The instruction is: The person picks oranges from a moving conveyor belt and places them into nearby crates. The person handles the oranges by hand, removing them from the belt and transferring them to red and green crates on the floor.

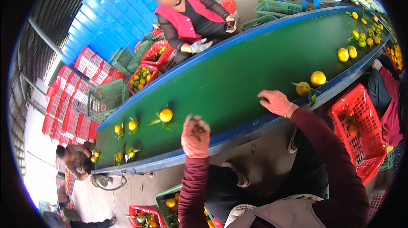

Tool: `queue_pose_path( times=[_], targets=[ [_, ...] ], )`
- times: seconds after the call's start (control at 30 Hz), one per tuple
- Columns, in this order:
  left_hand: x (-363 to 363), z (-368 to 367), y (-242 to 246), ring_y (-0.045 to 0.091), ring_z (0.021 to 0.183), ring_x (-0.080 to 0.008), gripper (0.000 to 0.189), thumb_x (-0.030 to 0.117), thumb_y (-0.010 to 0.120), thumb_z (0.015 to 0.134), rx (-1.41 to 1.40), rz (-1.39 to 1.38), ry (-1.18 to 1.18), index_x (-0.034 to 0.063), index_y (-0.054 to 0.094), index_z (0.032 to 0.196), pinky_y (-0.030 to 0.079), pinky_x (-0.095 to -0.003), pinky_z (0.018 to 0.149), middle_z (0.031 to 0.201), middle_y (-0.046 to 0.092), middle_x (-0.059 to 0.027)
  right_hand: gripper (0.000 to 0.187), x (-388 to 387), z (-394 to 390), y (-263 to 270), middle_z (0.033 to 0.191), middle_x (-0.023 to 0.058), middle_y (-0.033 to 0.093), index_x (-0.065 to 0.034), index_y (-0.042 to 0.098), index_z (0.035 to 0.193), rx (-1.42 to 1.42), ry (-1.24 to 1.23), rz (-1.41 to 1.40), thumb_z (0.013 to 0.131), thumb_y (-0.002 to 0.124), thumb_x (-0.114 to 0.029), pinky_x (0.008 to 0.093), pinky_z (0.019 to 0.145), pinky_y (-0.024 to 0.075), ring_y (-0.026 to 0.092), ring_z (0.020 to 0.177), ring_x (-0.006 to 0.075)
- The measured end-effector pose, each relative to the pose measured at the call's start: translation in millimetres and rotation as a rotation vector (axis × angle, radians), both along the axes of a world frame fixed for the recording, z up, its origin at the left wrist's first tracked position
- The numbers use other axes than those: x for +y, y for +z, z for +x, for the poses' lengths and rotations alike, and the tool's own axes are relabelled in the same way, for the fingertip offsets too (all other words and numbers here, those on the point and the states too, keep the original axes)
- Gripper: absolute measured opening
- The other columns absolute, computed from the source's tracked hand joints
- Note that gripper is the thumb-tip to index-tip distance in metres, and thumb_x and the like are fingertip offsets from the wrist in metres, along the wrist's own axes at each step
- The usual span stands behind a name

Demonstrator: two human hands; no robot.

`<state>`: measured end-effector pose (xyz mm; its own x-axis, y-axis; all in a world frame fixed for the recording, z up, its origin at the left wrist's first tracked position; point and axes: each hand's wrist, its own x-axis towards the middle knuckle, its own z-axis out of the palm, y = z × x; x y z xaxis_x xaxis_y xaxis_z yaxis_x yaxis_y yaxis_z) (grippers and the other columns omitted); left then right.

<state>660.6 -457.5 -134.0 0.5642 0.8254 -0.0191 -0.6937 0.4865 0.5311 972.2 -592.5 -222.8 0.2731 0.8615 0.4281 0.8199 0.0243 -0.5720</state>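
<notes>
My left hand, in a coral knit glove with a dirt-darkened palm, is turned up over the near edge of the green conveyor belt. Its fingers are loosely curled, and no fruit shows in it. Over the same edge, farther right, my right hand reaches across with thumb and fingers slightly apart, holding nothing visible. The nearest fruit to it is a leafy mandarin, beside a leafless mandarin. Left of my left hand, a mandarin with leaves lies on the belt.
Several mandarins cluster at the belt's right end. Opposite sits a person in a red vest; another person is at the left end. A red-lined crate stands at my right, and a green crate of fruit below left.
</notes>
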Motion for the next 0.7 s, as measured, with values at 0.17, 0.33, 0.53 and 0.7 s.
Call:
queue_pose_path(
  times=[0.17, 0.33, 0.53, 0.7],
  targets=[
    [4, 64, -45, 0.063, 0.088, -0.0203, 0.021, 0.011, 0.062, 0.092, 0.077, -0.051, -0.103, 0.007, 0.063, 0.112, 0.055, -0.033, 0.075, 0.101, 0.065, -0.0086, 0.023, -8, 7, 2, 0.089, 0.0148, 0.068, -0.0089, 0.061, 0.107, -0.022, 0.009, -0.015, 0.088, 0.065, -0.022, 0.0461, 0.073, 0.052, 0.065, 0.085, 0.0365],
    [4, 84, -69, 0.061, 0.081, -0.0237, 0.023, 0.013, 0.06, 0.093, 0.109, -0.207, -0.268, 0.0051, 0.059, 0.115, 0.053, -0.0352, 0.071, 0.1, 0.064, -0.012, 0.024, -15, 14, 6, 0.09, 0.013, 0.068, -0.0081, 0.06, 0.109, -0.038, 0.029, -0.114, 0.089, 0.063, -0.022, 0.0445, 0.077, 0.052, 0.066, 0.087, 0.0333],
    [-6, 111, -56, 0.06, 0.081, -0.0212, 0.018, 0.012, 0.062, 0.093, 0.171, -0.211, -0.352, 0.0054, 0.06, 0.109, 0.052, -0.0331, 0.073, 0.098, 0.062, -0.0097, 0.025, -18, 11, 11, 0.095, 0.0112, 0.068, -0.0111, 0.061, 0.11, -0.027, 0.099, -0.118, 0.089, 0.063, -0.023, 0.0446, 0.078, 0.0532, 0.067, 0.09, 0.0317],
    [-2, 114, -65, 0.06, 0.08, -0.0213, 0.024, 0.014, 0.064, 0.091, 0.208, -0.19, -0.348, 0.008, 0.061, 0.115, 0.052, -0.034, 0.07, 0.097, 0.064, -0.0089, 0.025, -14, 9, 3, 0.095, 0.0106, 0.068, -0.0129, 0.061, 0.11, -0.033, 0.162, -0.033, 0.089, 0.062, -0.027, 0.0464, 0.074, 0.0535, 0.067, 0.085, 0.0337]
  ],
)
